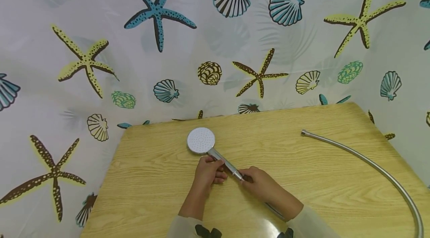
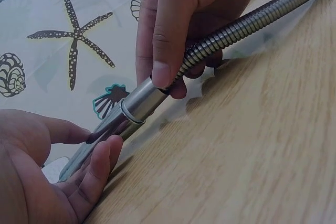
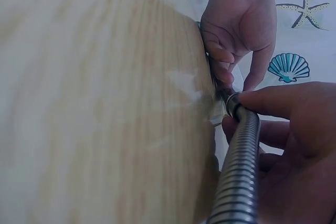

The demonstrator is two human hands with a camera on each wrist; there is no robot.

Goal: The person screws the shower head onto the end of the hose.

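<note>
A chrome shower head (image 1: 201,140) with a round white spray face lies face up above the wooden table. My left hand (image 1: 206,172) holds its handle (image 1: 222,158) between thumb and fingers. At the handle's lower end, my right hand (image 1: 260,184) pinches the smooth metal connector (image 2: 144,97) of a ribbed shower hose (image 2: 247,27). In the left wrist view the connector lines up with the handle, right at its end. The right wrist view shows the hose (image 3: 236,187) running back beneath the right palm. Part of the handle is hidden behind the left fingers.
Along the right side of the wooden table (image 1: 151,178) curves a metal hose (image 1: 369,161), its free end fitting (image 1: 304,132) toward the back. A white curtain (image 1: 188,62) printed with starfish and shells hangs behind the table and at both sides.
</note>
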